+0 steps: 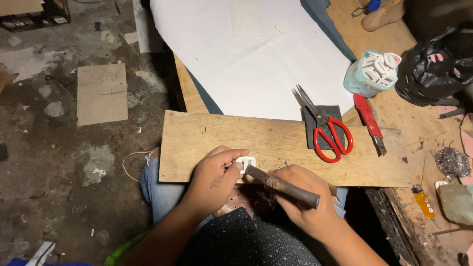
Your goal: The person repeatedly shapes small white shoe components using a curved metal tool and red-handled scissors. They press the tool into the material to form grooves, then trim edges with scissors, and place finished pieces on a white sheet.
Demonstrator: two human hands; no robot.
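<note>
Fingers of our right hand (303,199) wrap tight around a dark, rusty metal rod (282,185), the grip fully closed on its shaft, and its upper end meets a small white buckle (246,163). Our left hand (216,178) pinches that buckle between thumb and fingertips, closed on its left edge, pressing it down near the front edge of a wooden board (276,143). The board lies across our lap and partly onto the tabletop (433,143) at the right.

On the board, farther right, we see red-handled scissors (327,130), blades shut, resting on a small dark square patch (321,128). Just beside them, a red-handled utility knife (369,120) lies partly on the tabletop and partly on the board. Behind the board a large white sheet (246,59) spreads over the tabletop, with a small white piece (282,26) lying on it. To the right of the sheet, a pale blue cup (367,74) stands packed with more white buckles. A black plastic bag (433,69) sits next to it. Near the tabletop's front right edge lies an orange lighter (423,201). On the dirty floor (59,162) to our left rests a piece of cardboard (102,92).
</note>
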